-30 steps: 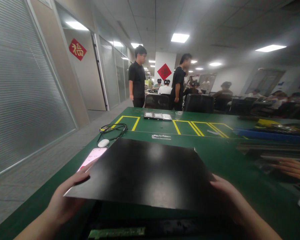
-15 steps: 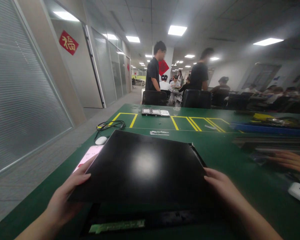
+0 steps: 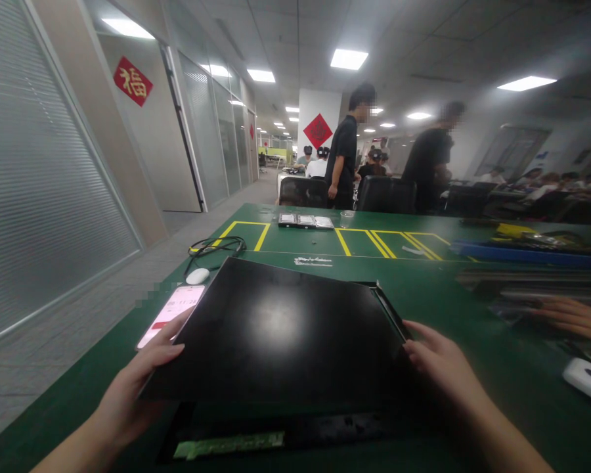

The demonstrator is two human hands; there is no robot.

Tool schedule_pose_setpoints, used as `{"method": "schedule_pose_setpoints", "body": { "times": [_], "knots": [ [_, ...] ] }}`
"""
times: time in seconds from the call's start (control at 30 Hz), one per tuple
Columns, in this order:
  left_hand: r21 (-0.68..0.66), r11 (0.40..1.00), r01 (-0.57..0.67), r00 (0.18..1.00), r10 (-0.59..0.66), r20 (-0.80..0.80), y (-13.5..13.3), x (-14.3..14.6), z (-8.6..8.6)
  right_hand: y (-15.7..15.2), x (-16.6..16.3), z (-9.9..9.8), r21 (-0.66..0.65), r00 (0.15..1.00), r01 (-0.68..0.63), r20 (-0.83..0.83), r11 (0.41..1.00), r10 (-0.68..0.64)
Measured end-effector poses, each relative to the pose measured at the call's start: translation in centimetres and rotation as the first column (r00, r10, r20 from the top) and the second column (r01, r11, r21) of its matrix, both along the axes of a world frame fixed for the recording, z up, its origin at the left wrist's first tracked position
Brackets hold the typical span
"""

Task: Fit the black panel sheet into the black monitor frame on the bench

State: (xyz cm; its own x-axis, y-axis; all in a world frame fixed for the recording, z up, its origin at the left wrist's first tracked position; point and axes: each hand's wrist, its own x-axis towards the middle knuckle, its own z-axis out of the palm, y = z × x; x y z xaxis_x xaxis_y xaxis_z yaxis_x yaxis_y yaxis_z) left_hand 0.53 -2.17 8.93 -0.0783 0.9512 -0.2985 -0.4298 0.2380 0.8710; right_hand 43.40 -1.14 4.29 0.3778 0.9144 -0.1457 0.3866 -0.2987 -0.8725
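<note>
A large glossy black panel (image 3: 285, 328) lies tilted over a dark frame with a green circuit strip (image 3: 229, 445) along its near edge, on the green table (image 3: 448, 309). My left hand (image 3: 132, 387) grips the panel's left edge, thumb on top. My right hand (image 3: 438, 368) holds the panel's right edge, fingers curled against it near the corner.
A lit phone (image 3: 170, 314), a white mouse (image 3: 197, 276) and a coiled black cable (image 3: 217, 247) lie left of the panel. Another person's hand (image 3: 574, 318) rests at the right by a white device (image 3: 588, 381). Small trays (image 3: 305, 221), yellow floor-style markings, chairs and standing people are beyond.
The panel's near edge has come down closer to the frame and shifted slightly left; both hands stayed on its edges. The two standing people walked to the right.
</note>
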Motion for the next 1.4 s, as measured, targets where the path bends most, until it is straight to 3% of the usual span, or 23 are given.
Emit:
{"method": "schedule_pose_setpoints", "body": {
  "times": [0.37, 0.7, 1.4],
  "knots": [
    [-0.013, 0.997, 0.074, 0.997, -0.073, 0.015, 0.4, 0.0, -1.5, 0.2, 0.9, 0.1, -0.030, 0.979, 0.024, 0.204, 0.999, -0.017],
    [-0.049, 0.995, 0.086, 0.996, -0.087, -0.017, -0.2, 1.0, -0.6, 0.3, 1.6, -0.4, -0.040, 0.971, 0.050, 0.234, 0.998, -0.040],
    [-0.085, 0.991, 0.107, 0.992, -0.112, -0.055, 0.3, 0.3, -1.8, 0.3, 1.3, -0.3, -0.003, 0.968, 0.044, 0.247, 0.999, -0.041]
  ]
}}
